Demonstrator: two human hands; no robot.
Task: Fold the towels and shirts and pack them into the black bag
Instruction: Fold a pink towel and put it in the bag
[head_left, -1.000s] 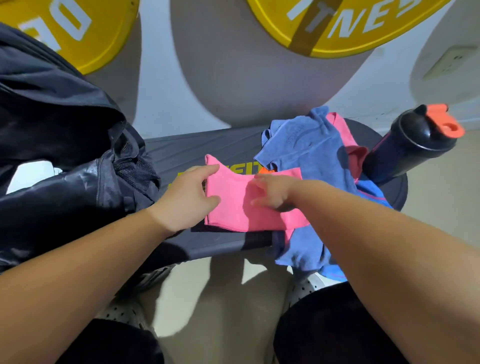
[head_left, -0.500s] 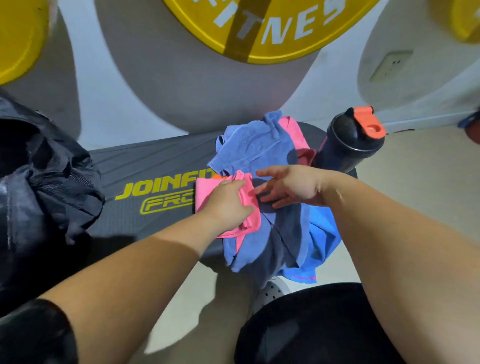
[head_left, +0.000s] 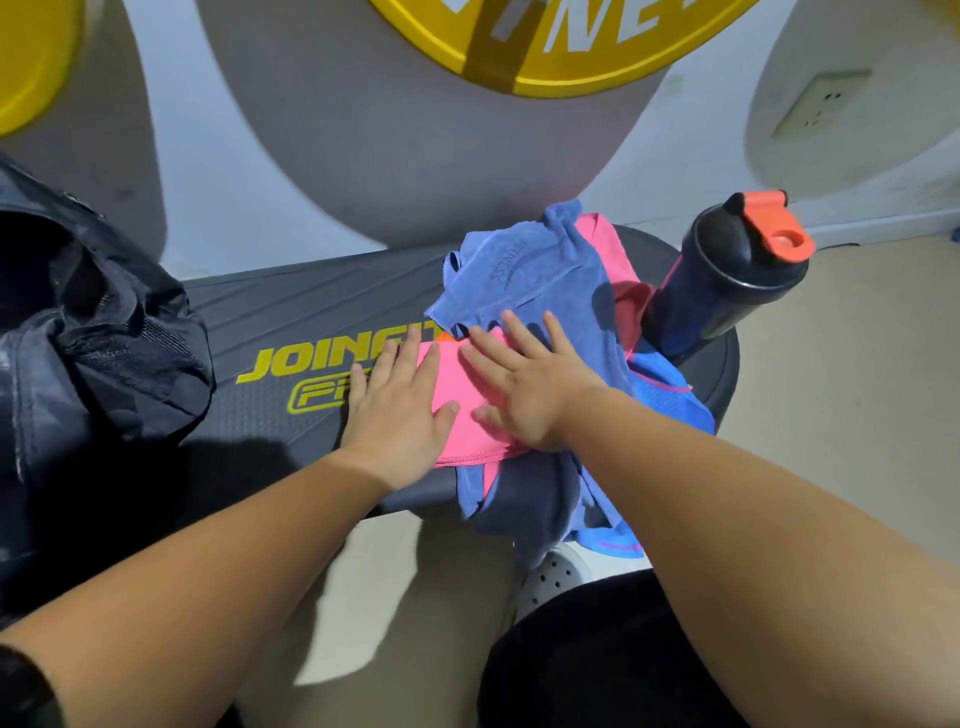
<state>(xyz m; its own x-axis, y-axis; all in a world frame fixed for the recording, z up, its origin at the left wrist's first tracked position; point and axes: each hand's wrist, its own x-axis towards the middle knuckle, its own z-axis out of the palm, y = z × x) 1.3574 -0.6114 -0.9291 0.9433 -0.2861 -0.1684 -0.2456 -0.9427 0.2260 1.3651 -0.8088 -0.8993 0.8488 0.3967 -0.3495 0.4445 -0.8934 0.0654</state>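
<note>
A folded pink towel (head_left: 456, 387) lies on the dark bench (head_left: 311, 317), half over a heap of cloth. My left hand (head_left: 397, 415) rests flat on its left part, fingers spread. My right hand (head_left: 530, 387) lies flat on its right part, fingers apart. Behind and below them is a crumpled blue towel (head_left: 524, 270), with another pink cloth (head_left: 608, 249) and a bright blue shirt (head_left: 670, 400) under it. The black bag (head_left: 98, 338) stands open at the left end of the bench.
A black shaker bottle (head_left: 727, 275) with an orange lid stands at the bench's right end, touching the cloth heap. A yellow weight plate (head_left: 545, 47) leans on the wall behind. My knees and a white shoe (head_left: 556, 577) are below the bench edge.
The pink towel went from a wide fold to a narrower one. My left hand opened from gripping it, and both hands now lie flat on it. The view shifted left.
</note>
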